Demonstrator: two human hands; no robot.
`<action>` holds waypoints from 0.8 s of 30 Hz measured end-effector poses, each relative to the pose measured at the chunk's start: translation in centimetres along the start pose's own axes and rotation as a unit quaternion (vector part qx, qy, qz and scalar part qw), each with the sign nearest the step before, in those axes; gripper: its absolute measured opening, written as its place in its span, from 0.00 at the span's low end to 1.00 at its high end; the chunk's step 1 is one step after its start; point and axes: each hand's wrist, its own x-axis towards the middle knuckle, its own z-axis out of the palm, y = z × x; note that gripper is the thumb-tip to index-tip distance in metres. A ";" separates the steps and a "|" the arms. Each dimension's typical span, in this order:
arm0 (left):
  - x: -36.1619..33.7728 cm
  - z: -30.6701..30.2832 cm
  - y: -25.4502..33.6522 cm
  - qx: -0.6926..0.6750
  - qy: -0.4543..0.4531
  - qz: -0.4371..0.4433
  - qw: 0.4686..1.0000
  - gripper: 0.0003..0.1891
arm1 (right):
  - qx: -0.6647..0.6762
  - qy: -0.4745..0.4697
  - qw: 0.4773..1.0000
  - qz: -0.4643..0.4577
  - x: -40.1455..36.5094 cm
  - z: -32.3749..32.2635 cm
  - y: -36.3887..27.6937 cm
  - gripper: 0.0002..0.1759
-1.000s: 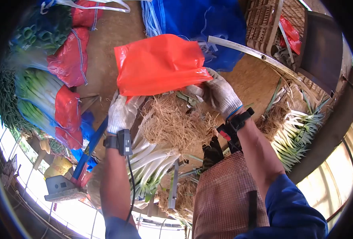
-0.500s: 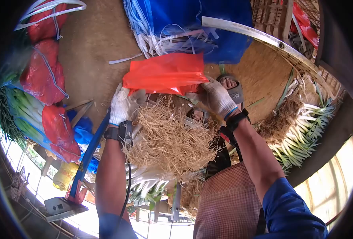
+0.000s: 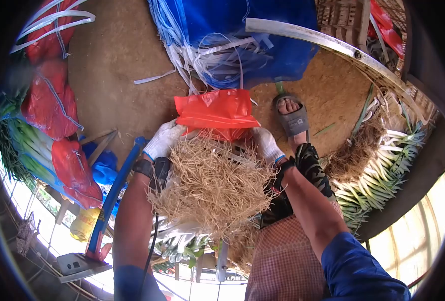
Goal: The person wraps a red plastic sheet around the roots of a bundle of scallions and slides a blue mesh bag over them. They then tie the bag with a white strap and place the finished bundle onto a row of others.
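Note:
A red plastic bag is stretched between my two gloved hands, at the far edge of a big bundle's tangled roots. My left hand is closed on the left side of the bag. On the other side, my right hand grips the bag's right edge; its fingertips are partly hidden behind the plastic. White stalks and green leaves of scallions or leeks show beneath the roots, towards me. The lower edge of the bag touches or overlaps the nearest roots.
Bundles of green stalks with red wraps lie at the left. Blue sheeting and white strips are ahead. A curved metal rail crosses the upper right. More rooted stalks lie right. A blue-poled scale stands left.
Both hands have brought the red bag closer to the roots, and its lower part now hangs down against them. My right hand has moved inward and down; a sandalled foot shows more fully.

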 end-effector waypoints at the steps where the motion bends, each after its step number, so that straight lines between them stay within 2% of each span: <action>1: -0.4 0.0 0.9 0.003 -0.007 -0.006 1.000 0.28 | 0.023 -0.025 0.999 -0.024 0.3 -0.5 1.3 0.27; 3: -0.3 -0.3 0.4 0.006 -0.010 -0.011 1.000 0.28 | -0.089 0.004 0.996 -0.031 3.2 -4.8 5.8 0.24; 5: 0.3 -0.9 -2.2 0.005 -0.007 -0.009 1.000 0.28 | -0.221 0.006 0.973 -0.064 -0.3 -3.4 4.7 0.21; 6: -0.2 -0.5 -1.4 -0.010 -0.023 -0.053 0.998 0.27 | -0.285 0.010 0.955 -0.080 -2.0 -3.0 4.3 0.20; 7: -0.9 -0.2 -0.2 -0.026 -0.038 -0.096 0.994 0.26 | -0.173 0.018 0.984 -0.040 -2.8 -4.3 5.0 0.19; 8: -1.5 0.4 1.2 -0.041 -0.053 -0.137 0.988 0.25 | -0.229 0.010 0.971 -0.062 -2.9 -4.6 6.3 0.18; 10: -1.6 -1.4 -3.4 0.014 -0.124 -0.031 0.992 0.23 | -0.340 0.003 0.934 -0.110 -2.5 -7.1 10.3 0.14; 11: -2.4 -1.4 -3.3 0.062 -0.137 0.012 0.989 0.23 | -0.163 -0.041 0.983 -0.075 -5.1 -6.5 9.2 0.15; 12: -3.3 -1.3 -3.2 0.108 -0.145 0.055 0.982 0.22 | -0.089 0.007 0.996 -0.013 -7.5 -3.8 7.3 0.17; 13: -5.6 -0.3 0.2 0.174 -0.130 0.083 0.973 0.22 | -0.002 0.066 0.997 0.042 -10.1 -0.9 5.2 0.18; 14: -6.4 -0.3 0.3 0.176 -0.106 0.067 0.976 0.21 | 0.084 0.131 0.984 0.085 -12.6 2.1 3.1 0.20; 16: -8.1 -0.1 0.6 0.177 -0.058 0.036 0.982 0.20 | 0.159 0.111 0.977 0.082 -14.5 2.6 3.2 0.21; 17: -8.4 -0.1 1.3 0.201 -0.064 0.062 0.976 0.20 | 0.218 0.084 0.967 0.099 -14.9 2.1 3.4 0.21; 18: -8.7 -0.1 1.7 0.224 -0.071 0.086 0.968 0.20 | 0.186 0.103 0.973 0.090 -15.3 2.6 3.4 0.21; 19: -8.8 -0.4 2.2 0.330 -0.083 0.213 0.916 0.22 | 0.154 0.122 0.977 0.080 -15.6 3.2 3.5 0.21; 21: -9.8 0.2 2.4 0.351 -0.040 0.186 0.917 0.23 | 0.132 0.134 0.979 0.083 -16.4 3.5 3.1 0.20; 22: -10.3 0.5 2.4 0.362 -0.020 0.172 0.916 0.23 | 0.093 0.127 0.987 0.043 -16.7 3.8 3.2 0.20; 24: -11.1 1.1 2.7 0.369 0.032 0.205 0.906 0.20 | 0.014 0.111 0.993 -0.036 -17.3 4.3 4.4 0.18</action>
